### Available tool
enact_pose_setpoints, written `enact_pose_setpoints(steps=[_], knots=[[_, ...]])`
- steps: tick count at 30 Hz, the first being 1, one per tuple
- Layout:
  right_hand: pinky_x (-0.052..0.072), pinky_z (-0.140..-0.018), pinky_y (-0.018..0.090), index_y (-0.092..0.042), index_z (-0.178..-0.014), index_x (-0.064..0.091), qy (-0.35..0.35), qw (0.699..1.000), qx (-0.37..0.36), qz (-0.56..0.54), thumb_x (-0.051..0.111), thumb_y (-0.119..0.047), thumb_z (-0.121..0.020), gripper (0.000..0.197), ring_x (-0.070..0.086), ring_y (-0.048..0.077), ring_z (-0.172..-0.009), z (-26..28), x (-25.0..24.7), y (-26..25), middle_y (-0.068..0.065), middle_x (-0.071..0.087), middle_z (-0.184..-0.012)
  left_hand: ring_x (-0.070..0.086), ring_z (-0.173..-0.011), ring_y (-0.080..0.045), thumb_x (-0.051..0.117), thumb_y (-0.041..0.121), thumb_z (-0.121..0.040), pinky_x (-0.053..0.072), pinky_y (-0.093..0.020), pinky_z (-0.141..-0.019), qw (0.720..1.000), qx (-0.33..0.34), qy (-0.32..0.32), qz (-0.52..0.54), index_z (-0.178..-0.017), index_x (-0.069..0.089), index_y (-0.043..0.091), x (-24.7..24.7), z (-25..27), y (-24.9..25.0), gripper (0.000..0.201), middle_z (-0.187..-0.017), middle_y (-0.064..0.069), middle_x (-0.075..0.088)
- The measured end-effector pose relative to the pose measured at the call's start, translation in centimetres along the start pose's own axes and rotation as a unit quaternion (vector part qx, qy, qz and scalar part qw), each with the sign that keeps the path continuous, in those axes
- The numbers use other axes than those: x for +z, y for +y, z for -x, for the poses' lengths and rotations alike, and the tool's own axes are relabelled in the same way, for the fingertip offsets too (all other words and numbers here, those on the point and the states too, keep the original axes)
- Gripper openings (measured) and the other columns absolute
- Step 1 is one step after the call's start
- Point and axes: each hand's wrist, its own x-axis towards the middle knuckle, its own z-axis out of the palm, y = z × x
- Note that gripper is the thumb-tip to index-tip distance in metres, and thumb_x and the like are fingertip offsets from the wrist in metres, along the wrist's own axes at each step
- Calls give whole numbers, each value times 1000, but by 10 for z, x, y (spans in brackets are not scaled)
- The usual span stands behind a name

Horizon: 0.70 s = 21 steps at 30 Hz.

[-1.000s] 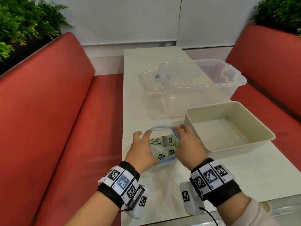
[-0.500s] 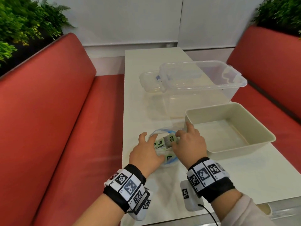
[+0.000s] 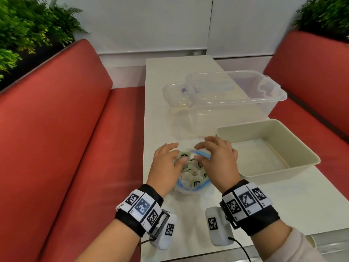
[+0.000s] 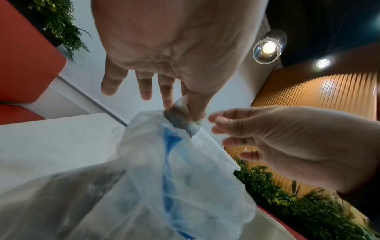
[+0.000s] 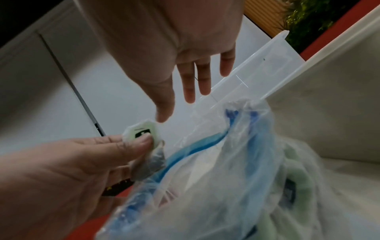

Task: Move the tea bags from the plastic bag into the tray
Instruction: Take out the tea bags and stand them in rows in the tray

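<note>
Beyond both hands, well up the white table (image 3: 162, 114): a clear lidded storage box (image 3: 236, 95). Just right of the right hand (image 3: 219, 159), nearly touching its knuckles: the beige tray (image 3: 294, 167), with only bare floor showing inside. Directly beneath and between the two hands: the clear plastic bag (image 3: 186, 186) with a blue zip rim, mouth gaping upward, resting on the table. Inside it, below the palms: the remaining tea bags (image 3: 196, 183), pale green sachets with dark printed squares, heaped loosely. Right hand spread and slack above the bag's right edge, fingers straight and apart, gripping nothing, thumb tip close to the lifted sachet. Left hand (image 3: 168, 161) over the bag's left edge, thumb and forefinger pinched on one tea bag (image 5: 141, 134), other three fingers fanned out straight. Pinched sachet raised just above the bag's rim, between the two hands, its gauzy pouch trailing down under the thumb toward the blue zip.
</note>
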Motion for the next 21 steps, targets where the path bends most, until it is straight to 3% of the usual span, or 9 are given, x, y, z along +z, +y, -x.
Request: enact_pose_setpoints(steps=[3, 5, 6, 7, 8, 9, 11, 17, 21], knots=[[23, -79, 31, -31, -95, 68, -94, 986, -8, 141, 60, -32, -84, 13, 49, 18, -101, 1, 2, -1, -7, 64, -99, 35, -129, -13, 52, 31, -93, 19, -13, -96, 1000, -3, -5, -18, -83, 64, 6, -2, 1, -5, 30, -137, 8, 47], [34, -74, 32, -23, -72, 68, -171, 954, -16, 246, 76, -34, -62, 17, 55, 24, -82, 5, 8, -6, 0, 64, -73, 35, -129, -13, 51, 32, -94, 20, -14, -99, 999, -6, -16, -30, -94, 66, 7, 0, 2, -8, 29, -137, 6, 47], [39, -67, 31, -20, -57, 64, -180, 945, -19, 272, 83, -31, -44, 26, 55, 25, -69, 7, 10, -7, 2, 59, -59, 35, -129, -13, 51, 34, -94, 21, -16, -100, 999, -7, -22, -37, -102, 66, 7, 1, 2, -9, 32, -138, 6, 46], [41, -63, 31, -18, -51, 61, -161, 943, -34, 291, 84, -28, -37, 29, 55, 25, -64, 7, 13, -9, 3, 56, -54, 35, -129, -14, 51, 35, -93, 22, -18, -102, 999, -10, -27, -43, -107, 66, 8, 3, 2, -10, 34, -139, 6, 46], [42, -67, 33, -17, -58, 63, -186, 932, -34, 309, 81, -28, -48, 23, 56, 26, -72, 8, 14, -11, 4, 59, -64, 35, -129, -14, 51, 36, -93, 23, -20, -103, 998, -12, -30, -48, -109, 66, 8, 4, 3, -11, 35, -139, 6, 46], [40, -77, 35, -17, -75, 65, -199, 922, -37, 329, 70, -27, -68, 14, 54, 27, -88, 9, 16, -13, 5, 62, -81, 34, -130, -14, 50, 37, -93, 23, -20, -103, 998, -14, -34, -54, -110, 65, 9, 5, 3, -11, 36, -139, 6, 45], [34, -89, 36, -16, -99, 61, -194, 914, -53, 351, 47, -20, -88, 19, 47, 27, -107, 9, 22, -6, 5, 58, -106, 34, -129, -14, 50, 37, -94, 23, -21, -103, 998, -16, -38, -57, -111, 65, 11, 6, 3, -11, 35, -139, 6, 45], [32, -96, 35, -21, -107, 65, -218, 925, -88, 298, 46, -16, -90, 25, 48, 25, -112, 5, 23, -1, 2, 64, -107, 36, -130, -14, 49, 37, -94, 26, -23, -105, 997, -15, -46, -54, -120, 61, 12, 5, 2, -10, 38, -140, 5, 45], [30, -94, 32, -28, -107, 63, -202, 954, -92, 204, 50, -18, -90, 24, 50, 21, -109, -2, 16, 4, -2, 65, -104, 39, -128, -13, 51, 34, -94, 27, -22, -106, 999, -12, -37, -16, -126, 57, 14, 0, 3, -6, 39, -137, 5, 48]])
